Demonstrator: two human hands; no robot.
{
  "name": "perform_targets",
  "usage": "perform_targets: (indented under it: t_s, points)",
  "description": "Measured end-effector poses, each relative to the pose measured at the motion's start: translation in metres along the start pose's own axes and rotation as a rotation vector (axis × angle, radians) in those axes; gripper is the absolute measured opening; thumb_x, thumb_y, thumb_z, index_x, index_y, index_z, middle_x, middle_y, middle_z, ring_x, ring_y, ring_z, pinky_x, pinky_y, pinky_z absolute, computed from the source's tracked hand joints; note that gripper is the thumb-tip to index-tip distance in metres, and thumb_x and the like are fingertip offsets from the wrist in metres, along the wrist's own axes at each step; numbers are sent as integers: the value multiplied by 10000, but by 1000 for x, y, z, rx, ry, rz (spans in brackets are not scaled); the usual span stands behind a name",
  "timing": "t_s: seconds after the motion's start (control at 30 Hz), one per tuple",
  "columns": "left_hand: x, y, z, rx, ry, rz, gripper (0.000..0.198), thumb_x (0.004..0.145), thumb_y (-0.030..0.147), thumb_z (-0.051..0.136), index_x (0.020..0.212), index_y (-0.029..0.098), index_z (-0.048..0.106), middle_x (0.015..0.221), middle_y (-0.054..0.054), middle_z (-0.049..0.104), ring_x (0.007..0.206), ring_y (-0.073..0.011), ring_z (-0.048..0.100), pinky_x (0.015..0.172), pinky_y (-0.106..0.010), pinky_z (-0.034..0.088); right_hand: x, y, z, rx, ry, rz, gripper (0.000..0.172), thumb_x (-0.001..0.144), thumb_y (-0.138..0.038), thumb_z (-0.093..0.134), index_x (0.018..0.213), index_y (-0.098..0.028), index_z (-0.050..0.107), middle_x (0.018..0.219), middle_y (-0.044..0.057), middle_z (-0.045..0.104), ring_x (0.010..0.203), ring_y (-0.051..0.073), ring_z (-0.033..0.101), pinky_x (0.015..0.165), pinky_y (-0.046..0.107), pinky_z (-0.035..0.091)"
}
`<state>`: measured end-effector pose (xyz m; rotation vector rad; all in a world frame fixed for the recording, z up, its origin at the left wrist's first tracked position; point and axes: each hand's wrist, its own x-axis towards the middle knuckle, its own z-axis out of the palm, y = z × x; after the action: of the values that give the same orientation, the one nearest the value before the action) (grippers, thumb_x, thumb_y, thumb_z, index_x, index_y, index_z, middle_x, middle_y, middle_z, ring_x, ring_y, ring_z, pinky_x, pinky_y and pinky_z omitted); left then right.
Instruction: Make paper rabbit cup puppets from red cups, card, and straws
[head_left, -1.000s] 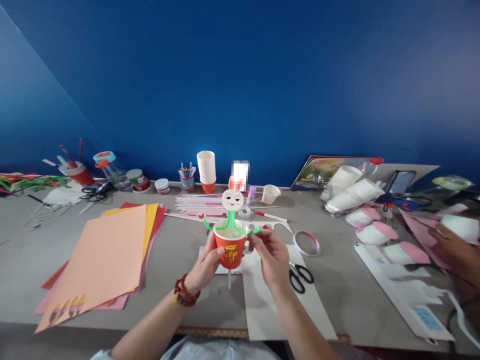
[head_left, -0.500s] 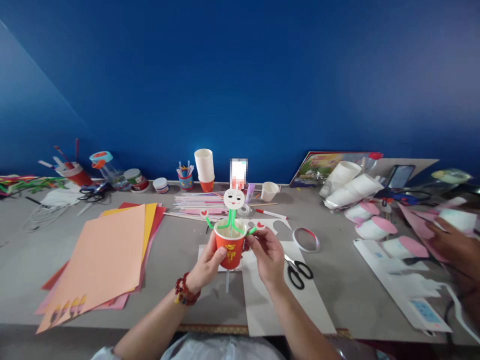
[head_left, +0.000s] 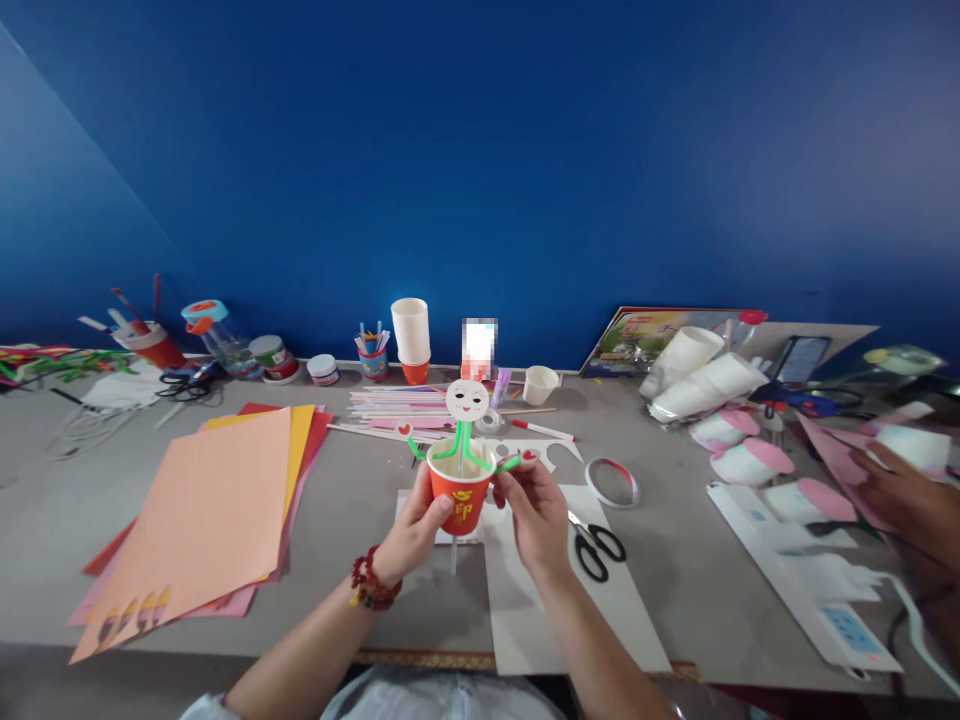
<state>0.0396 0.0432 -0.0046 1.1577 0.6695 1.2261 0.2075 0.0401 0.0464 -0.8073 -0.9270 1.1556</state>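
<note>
My left hand (head_left: 411, 530) is wrapped round a red paper cup (head_left: 459, 495) held above the grey table (head_left: 360, 520). Out of the cup rises a stick figure with a round white paper face (head_left: 466, 399) and green pipe-cleaner arms (head_left: 465, 450) tipped with small red hearts. A straw (head_left: 454, 560) pokes down below the cup. My right hand (head_left: 534, 510) pinches the figure's right green arm near the cup's rim. A red bead bracelet (head_left: 371, 588) sits on my left wrist.
Black scissors (head_left: 596, 548) and a tape ring (head_left: 613, 481) lie just right of my hands on white paper (head_left: 540, 610). Coloured paper sheets (head_left: 210, 510) lie at left. Cups, jars and straws (head_left: 397, 405) line the back. Another person's hand (head_left: 904, 500) works at far right among white cups (head_left: 697, 370).
The cup and my hands have shifted slightly up and away; my right hand still pinches the green arm. The other person's hand at far right has moved a little.
</note>
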Motion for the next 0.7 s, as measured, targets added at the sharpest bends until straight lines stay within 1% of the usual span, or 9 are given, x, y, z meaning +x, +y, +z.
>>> perform_targets:
  t_s: [0.1,0.3,0.47,0.63,0.7]
  points:
    - [1,2,2,2,-1,5,555,931,472,563,1423,258,422,1311,-102,593,1200,-288,560,1087,-479,416,1,1,0,-2,1,-4,177,834,-357,746,843,-215,641,743,-26,606,593,82,514,551,210,435]
    - [5,10,9,10,31,35,531,907,443,611,1382,246,481,1326,-91,583,1211,-268,537,1063,-398,432,2,3,1,1,11,-9,151,860,-332,718,860,-218,619,770,-26,578,602,88,509,550,221,438]
    - [6,16,14,19,51,31,551,889,449,632,1374,231,489,1278,-95,614,1171,-264,557,1039,-391,450,1,3,2,18,14,-6,132,875,-324,700,866,-221,618,770,-30,566,597,81,503,545,216,434]
    - [5,8,9,11,49,24,513,909,421,611,1372,248,472,1329,-88,579,1213,-263,540,1061,-402,437,2,-1,4,-20,2,-7,132,868,-333,700,870,-224,624,767,-24,574,605,91,504,544,222,432]
    - [5,3,6,20,66,17,515,913,429,601,1376,250,463,1349,-88,568,1230,-268,535,1074,-418,428,2,-3,5,-51,-11,0,132,874,-340,691,873,-221,634,768,-17,580,611,94,505,548,223,433]
